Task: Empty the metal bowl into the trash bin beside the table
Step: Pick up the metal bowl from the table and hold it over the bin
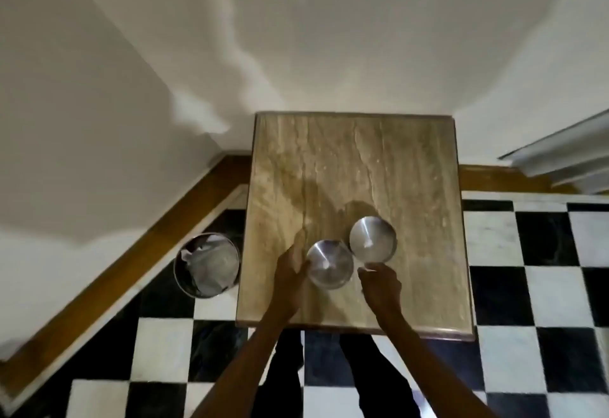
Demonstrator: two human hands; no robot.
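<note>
Two shiny metal bowls stand on a small stone-topped table (356,160). The nearer bowl (329,263) sits toward the front, and the farther bowl (372,239) is just behind it to the right. Both look bare inside apart from a bright glint. My left hand (291,269) rests against the nearer bowl's left side, fingers curved along its wall. My right hand (380,282) hovers just right of that bowl, fingers apart, holding nothing. On the floor left of the table, a round metal trash bin (207,264) holds crumpled white paper.
The table stands against a white wall in a corner. Black and white checkered floor tiles (534,279) surround it. A wooden skirting board (131,252) runs along the left wall behind the bin. My legs show under the table's front edge.
</note>
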